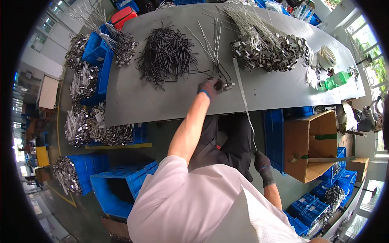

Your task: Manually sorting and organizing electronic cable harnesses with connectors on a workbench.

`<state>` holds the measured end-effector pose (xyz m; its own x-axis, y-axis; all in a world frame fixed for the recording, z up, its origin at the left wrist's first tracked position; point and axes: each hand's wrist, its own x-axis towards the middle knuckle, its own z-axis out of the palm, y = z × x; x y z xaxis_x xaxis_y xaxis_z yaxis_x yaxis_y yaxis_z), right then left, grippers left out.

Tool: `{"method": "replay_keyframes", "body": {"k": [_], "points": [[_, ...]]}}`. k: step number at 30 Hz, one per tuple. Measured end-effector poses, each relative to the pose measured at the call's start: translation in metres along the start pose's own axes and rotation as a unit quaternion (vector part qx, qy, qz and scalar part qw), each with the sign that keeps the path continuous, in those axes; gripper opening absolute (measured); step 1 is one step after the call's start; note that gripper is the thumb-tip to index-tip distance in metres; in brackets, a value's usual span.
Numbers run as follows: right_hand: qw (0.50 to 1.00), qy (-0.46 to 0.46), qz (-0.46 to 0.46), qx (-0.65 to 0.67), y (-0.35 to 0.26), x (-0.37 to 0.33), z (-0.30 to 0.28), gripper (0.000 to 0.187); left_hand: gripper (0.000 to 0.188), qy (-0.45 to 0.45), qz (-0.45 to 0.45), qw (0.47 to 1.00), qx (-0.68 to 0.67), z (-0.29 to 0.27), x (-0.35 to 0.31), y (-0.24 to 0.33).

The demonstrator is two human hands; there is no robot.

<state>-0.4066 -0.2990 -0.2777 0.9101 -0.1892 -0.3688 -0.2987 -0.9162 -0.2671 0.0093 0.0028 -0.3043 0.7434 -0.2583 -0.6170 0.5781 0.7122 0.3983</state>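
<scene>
My left hand, in a dark knitted glove, is closed at the lower end of a small bunch of wire leads on the grey table. The leads have pale wires at the far end and black sleeving nearer me. Small metal pieces lie just right of the fingers; the exact grip is partly hidden. My right hand, also gloved, is low beside my right leg, closed on the near end of a long whitish strip. The strip crosses the table and hangs over its front edge.
On the table lie a pile of black tubes, a large heap of metal-ended leads, a green bottle and a tape roll. Blue crates stand left; a cardboard box is right.
</scene>
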Motion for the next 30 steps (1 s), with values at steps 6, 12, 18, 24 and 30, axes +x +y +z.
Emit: {"method": "replay_keyframes", "body": {"k": [6,12,18,24,30], "points": [[0.998,0.002,-0.043,-0.049,0.002,0.036,-0.008,0.021,0.012,0.036,0.31,0.949,0.041,0.107,-0.09,-0.017],[0.991,-0.077,0.046,-0.097,0.03,0.014,-0.006,0.023,0.017,0.061,0.47,0.86,0.186,0.09,-0.1,-0.001],[0.994,-0.069,0.051,-0.069,0.062,0.0,0.015,0.02,0.019,-0.09,0.204,0.914,0.338,0.093,-0.126,-0.015],[0.858,0.002,0.015,0.514,-0.096,0.07,-0.094,0.031,0.02,-0.097,0.323,0.808,0.483,0.081,-0.107,-0.085],[0.878,0.294,-0.276,0.258,-0.136,0.188,-0.09,0.055,0.021,-0.103,0.242,0.87,0.417,0.083,-0.139,-0.103]]}}
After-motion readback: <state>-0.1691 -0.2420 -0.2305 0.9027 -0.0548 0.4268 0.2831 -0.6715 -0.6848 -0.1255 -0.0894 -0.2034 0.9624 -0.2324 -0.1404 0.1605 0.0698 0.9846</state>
